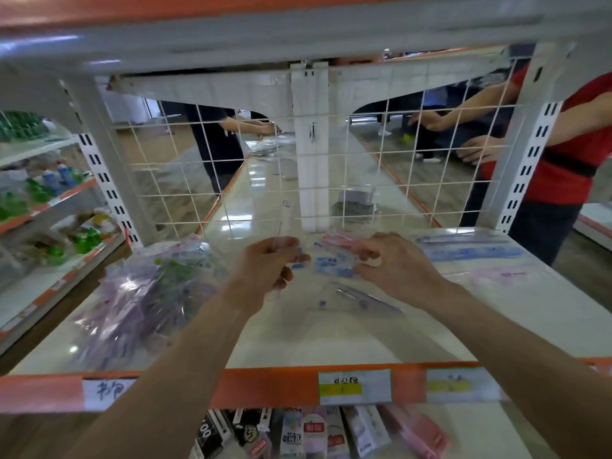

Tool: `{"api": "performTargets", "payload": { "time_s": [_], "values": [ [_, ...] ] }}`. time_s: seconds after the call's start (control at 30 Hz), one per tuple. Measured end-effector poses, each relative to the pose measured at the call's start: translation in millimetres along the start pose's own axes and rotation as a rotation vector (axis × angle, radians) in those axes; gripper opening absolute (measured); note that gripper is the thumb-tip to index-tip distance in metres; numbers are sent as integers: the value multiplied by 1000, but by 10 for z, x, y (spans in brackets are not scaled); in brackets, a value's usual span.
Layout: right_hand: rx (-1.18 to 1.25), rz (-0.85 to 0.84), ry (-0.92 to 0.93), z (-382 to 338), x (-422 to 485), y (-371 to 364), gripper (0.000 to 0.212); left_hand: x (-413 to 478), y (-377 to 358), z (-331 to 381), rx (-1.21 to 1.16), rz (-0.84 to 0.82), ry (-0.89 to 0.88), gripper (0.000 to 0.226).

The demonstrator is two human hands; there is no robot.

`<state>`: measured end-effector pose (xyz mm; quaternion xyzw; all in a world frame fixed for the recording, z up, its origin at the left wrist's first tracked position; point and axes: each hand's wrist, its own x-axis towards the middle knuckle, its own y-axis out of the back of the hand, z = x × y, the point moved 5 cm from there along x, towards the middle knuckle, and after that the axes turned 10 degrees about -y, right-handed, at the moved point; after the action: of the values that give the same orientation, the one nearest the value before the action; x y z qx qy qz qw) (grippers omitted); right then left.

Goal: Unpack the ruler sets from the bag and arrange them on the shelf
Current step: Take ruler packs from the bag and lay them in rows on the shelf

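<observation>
At mid-shelf, just in front of the back grid, one ruler set point(331, 265), a clear pack with blue print, sits between your two hands and low over the shelf point(331, 339). Blur hides whether its lower edge touches the board. Your left hand point(265, 263) has its fingers point(289, 245) curled round the pack's left end. Your right hand point(394, 260) pinches the right end between thumb and fingers point(364, 251). So both grasp the same pack, neither released. To your left the bag point(145, 293) lies slumped on the shelf, looking well filled with purple and green packs. To your right a blue set point(470, 252) and a pink set point(506, 276) lie flat, one in front of the other. Judgement: you are at the placing step, early in the job, with most of the stock in the bag. The next move calls for laying this pack flat beside the two on the right, edges squared to theirs, then letting go and reaching back to the bag. Farther out are the wire grid point(185, 180), the price labels point(354, 385) on the orange lip, boxed goods point(314, 432) on the tier below, and a person in red point(569, 154) beyond the rack.
</observation>
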<state>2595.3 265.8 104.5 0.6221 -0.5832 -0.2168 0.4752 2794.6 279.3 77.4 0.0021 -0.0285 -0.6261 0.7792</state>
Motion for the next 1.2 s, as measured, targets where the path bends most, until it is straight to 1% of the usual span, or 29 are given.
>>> {"api": "performTargets", "payload": {
  "time_s": [0.07, 0.13, 0.27, 0.4, 0.57, 0.87, 1.03, 1.1, 1.17, 1.2],
  "values": [
    [-54, 5, -71, 102, 56, 18, 20, 26, -18, -6, 14, 18, 25, 10],
    [-54, 9, -148, 218, 122, 49, 18, 43, -6, -14, 26, 33, 59, 16],
    [-82, -25, -236, 338, 183, 69, 24, 40, 27, -12, 19, 64, 87, 22],
    [-84, -119, -306, 374, 168, -38, 26, 40, 34, -9, 16, 79, 93, 21],
    [-85, -184, -325, 354, 188, -138, 27, 53, 27, -4, 42, 75, 80, 23],
    [-145, -231, -320, 339, 245, -193, 23, 61, 44, 14, 69, 67, 88, 22],
    [-166, -263, -316, 338, 228, -197, 31, 74, 43, 14, 100, 76, 76, 19],
    [-147, -222, -273, 275, 205, -167, 32, 82, 17, 23, 113, 93, 70, 17],
    [-50, -178, -193, 140, 191, -130, 24, 80, -41, 44, 104, 82, 48, 14],
    [25, -182, -152, 55, 180, -124, 20, 73, -85, 57, 92, 63, 33, 13]
  ]
}}
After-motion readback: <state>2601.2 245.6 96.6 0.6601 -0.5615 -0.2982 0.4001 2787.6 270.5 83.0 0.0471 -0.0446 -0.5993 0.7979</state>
